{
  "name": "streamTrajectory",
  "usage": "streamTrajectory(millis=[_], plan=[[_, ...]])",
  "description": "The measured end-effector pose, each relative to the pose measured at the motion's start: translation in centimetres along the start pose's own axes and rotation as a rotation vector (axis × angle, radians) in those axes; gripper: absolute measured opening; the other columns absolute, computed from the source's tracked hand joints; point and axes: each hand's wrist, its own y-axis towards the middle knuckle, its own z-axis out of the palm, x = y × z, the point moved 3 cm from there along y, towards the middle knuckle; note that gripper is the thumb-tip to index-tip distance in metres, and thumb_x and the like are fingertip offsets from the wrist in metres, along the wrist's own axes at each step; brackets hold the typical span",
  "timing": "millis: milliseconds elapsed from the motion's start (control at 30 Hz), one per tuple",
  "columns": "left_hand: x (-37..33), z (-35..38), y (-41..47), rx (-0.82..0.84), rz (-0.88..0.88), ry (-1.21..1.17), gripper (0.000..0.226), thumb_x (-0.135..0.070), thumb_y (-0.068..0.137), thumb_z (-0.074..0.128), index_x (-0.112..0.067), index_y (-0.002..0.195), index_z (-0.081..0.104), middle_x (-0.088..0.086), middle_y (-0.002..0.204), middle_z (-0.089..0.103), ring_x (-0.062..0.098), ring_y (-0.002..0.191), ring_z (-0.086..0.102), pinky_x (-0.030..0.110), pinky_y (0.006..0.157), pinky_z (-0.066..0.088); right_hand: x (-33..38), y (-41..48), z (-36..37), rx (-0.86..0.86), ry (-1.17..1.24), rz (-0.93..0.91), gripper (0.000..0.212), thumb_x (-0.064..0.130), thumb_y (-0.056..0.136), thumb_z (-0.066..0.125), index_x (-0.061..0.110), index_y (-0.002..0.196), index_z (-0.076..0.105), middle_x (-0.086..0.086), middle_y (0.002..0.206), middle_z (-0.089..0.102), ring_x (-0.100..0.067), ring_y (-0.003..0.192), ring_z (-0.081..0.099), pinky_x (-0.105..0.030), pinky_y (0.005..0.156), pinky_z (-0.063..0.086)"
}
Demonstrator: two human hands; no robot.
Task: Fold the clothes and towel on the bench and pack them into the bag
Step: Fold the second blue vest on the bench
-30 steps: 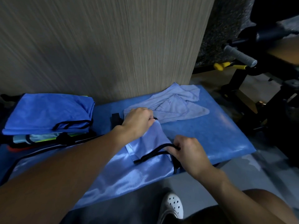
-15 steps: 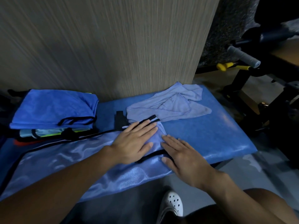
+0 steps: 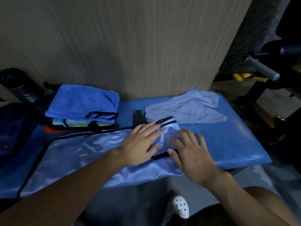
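Note:
A shiny light-blue garment with black trim (image 3: 84, 154) lies spread along the blue padded bench (image 3: 228, 144). My left hand (image 3: 140, 144) lies flat on its folded right end, fingers straight. My right hand (image 3: 190, 152) presses flat beside it, fingers spread, thumb near a black strap. Behind the hands a crumpled pale-blue cloth (image 3: 187, 108) lies unfolded. At the back left sits a stack of folded items topped by a bright blue towel (image 3: 84, 101). A dark bag (image 3: 13, 128) shows at the left edge.
A wood-grain wall stands right behind the bench. Gym equipment with a grey handle (image 3: 260, 69) and yellow grips (image 3: 239, 76) stands at the right. A small black object (image 3: 138, 118) lies mid-bench. My white shoe (image 3: 179, 207) is on the floor below.
Both hands let go of the fabric and black strap they gripped a second ago and now lie flat on the folded end. The right hand has slid slightly right.

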Motion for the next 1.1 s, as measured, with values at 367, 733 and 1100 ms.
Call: streamTrajectory(millis=[367,733,1100], plan=[[8.3,-5.6,-20.7,-0.483,-0.823,-0.096,0.032,-0.037,0.085,0.045,-0.018,0.104,0.064,0.005,0.106,0.065,0.032,0.097,0.061,0.042,0.084,0.048,15.7,8.5,-1.2,0.098,0.314,-0.445,0.035,0.035,0.092,0.044,0.014,0.11,0.065,-0.005,0.107,0.063,-0.029,0.101,0.058,-0.043,0.088,0.05],[9.5,-4.2,-31.0,-0.542,-1.512,-0.595,0.048,-0.037,0.08,0.076,-0.02,0.114,0.046,0.003,0.11,0.054,0.024,0.1,0.058,0.039,0.082,0.05,34.0,17.7,2.9,0.475,0.257,-0.569,0.053,0.021,0.097,0.051,0.014,0.148,0.036,-0.009,0.15,0.04,-0.025,0.138,0.036,-0.036,0.111,0.032],[8.4,-4.6,-30.7,-0.931,-1.537,-0.962,0.033,-0.001,0.082,0.075,-0.014,0.103,0.054,-0.003,0.071,0.059,-0.004,0.058,0.059,0.011,0.057,0.045,34.7,20.7,6.6,0.621,0.13,-0.42,0.017,0.016,0.085,0.051,0.022,0.096,0.062,-0.009,0.102,0.059,-0.029,0.103,0.054,-0.039,0.086,0.047]])
